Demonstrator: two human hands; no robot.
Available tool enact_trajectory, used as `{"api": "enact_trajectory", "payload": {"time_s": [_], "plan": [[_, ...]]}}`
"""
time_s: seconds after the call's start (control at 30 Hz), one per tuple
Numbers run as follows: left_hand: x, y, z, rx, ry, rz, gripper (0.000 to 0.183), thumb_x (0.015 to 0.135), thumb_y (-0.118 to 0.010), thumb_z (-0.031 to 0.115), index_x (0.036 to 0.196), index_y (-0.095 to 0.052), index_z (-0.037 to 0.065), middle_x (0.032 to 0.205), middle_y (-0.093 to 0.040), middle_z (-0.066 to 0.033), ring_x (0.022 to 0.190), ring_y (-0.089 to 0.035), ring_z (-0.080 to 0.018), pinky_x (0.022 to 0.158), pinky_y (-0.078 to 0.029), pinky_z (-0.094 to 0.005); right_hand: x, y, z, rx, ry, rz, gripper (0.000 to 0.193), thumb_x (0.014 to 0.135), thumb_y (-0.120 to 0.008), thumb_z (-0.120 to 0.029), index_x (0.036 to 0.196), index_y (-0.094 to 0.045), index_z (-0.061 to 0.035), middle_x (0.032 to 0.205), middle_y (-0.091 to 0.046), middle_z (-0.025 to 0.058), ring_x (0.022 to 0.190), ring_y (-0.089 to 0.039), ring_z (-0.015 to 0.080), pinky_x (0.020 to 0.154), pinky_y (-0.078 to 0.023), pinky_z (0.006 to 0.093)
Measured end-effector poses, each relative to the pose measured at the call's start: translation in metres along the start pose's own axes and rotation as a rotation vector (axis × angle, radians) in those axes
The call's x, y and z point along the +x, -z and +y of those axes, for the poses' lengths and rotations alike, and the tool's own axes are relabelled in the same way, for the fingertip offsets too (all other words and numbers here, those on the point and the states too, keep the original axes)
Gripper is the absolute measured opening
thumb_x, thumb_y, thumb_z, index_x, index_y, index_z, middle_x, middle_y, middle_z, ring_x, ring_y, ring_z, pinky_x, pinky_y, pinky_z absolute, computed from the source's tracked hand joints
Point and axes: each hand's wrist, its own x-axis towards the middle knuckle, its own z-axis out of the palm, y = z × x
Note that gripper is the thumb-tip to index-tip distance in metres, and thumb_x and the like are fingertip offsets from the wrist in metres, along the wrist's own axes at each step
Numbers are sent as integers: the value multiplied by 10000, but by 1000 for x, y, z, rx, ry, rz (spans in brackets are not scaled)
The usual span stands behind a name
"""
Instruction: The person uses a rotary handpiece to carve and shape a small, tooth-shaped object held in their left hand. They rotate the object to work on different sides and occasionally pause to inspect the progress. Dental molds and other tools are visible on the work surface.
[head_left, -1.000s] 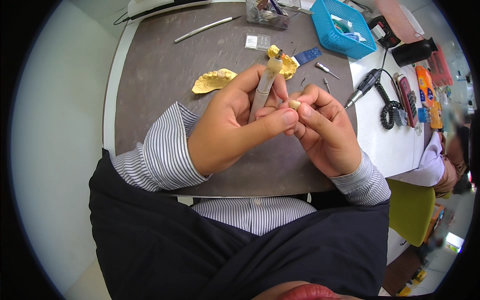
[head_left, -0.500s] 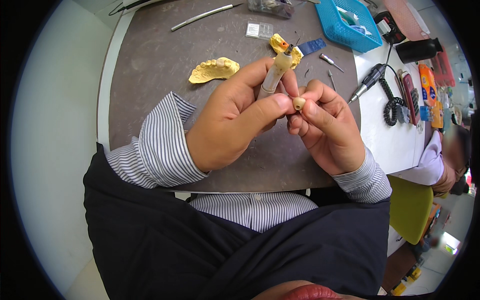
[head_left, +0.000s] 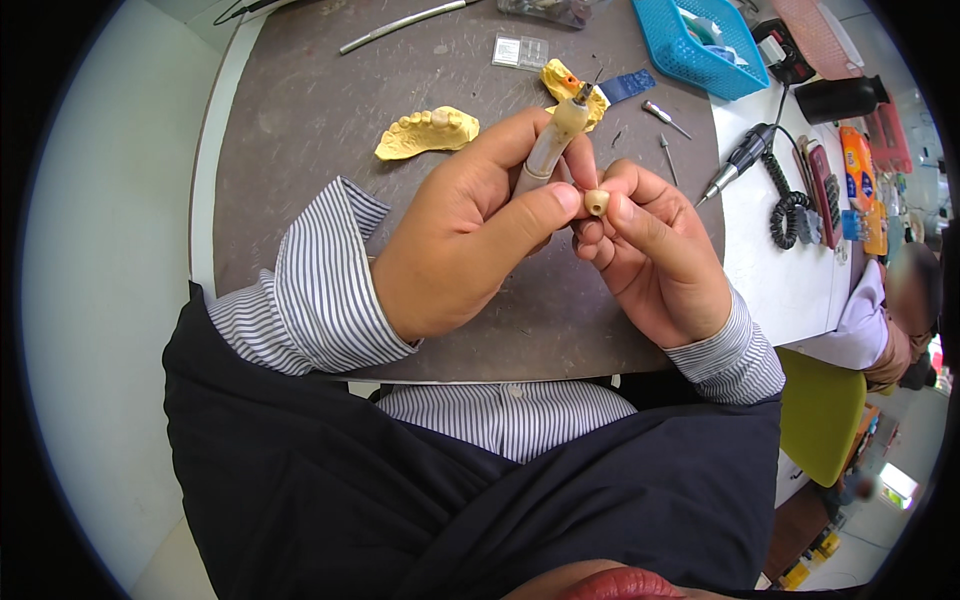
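My left hand (head_left: pixel 470 215) is closed around a translucent, cream-tipped tool handle (head_left: pixel 552 148) with a short metal end pointing away from me. Its thumb and index fingertip come up beside a small cream dental crown (head_left: pixel 597 202) with a dark hole in it. My right hand (head_left: pixel 655 240) pinches this crown between thumb and fingers; whether the left fingertips also press on it I cannot tell. Beyond my left hand lies a yellow dental model (head_left: pixel 425 134) with a row of teeth. A second yellow model (head_left: pixel 562 80) sits behind the tool, partly hidden by it.
A blue strip (head_left: pixel 629 86), a small screwdriver (head_left: pixel 667 119) and a metal bur (head_left: pixel 668 158) lie past my right hand. A blue basket (head_left: pixel 668 66) stands far right, near a corded handpiece (head_left: pixel 740 160). Farther back are a metal pen-like tool (head_left: pixel 405 26) and a clear case (head_left: pixel 519 51). Another person sits at right.
The crown has tilted slightly between my fingers, and its hole now faces me a little differently. Both hands stay in nearly the same place with the same grips.
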Motion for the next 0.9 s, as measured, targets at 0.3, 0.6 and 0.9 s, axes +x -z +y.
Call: {"api": "enact_trajectory", "payload": {"time_s": [0.3, 0.6, 0.9], "plan": [[0, -1, 1, 38, 16, 25, 175, 854, -495, 106, 989, -447, 6, 791, -502, 5, 743, -508, -35, 692, -416, -184, 0, -2, 1, -7, -35, 38, 158, 849, -532, -144, 927, -531, -7, 852, -567, 59, 808, -542, 116, 756, -433, 236], [3, -1, -6, 201, -40, 45, 225, 873, -443, 204, 1025, -440, 38, 686, -436, 22, 591, -387, -38, 531, -308, -172, 2, 0, 3, -224, 247, 98, 108, 820, -550, -63, 901, -529, 4, 874, -574, 92, 793, -550, 145, 745, -440, 260], [-3, -3, -7, 396, -41, -59, 276, 915, -349, 225, 1019, -470, 0, 616, -350, 36, 544, -302, -37, 517, -277, -176, 0, 7, -15, -752, 774, 102, 92, 818, -509, -32, 900, -489, 3, 949, -516, 139, 792, -536, 160, 714, -461, 283]]}}
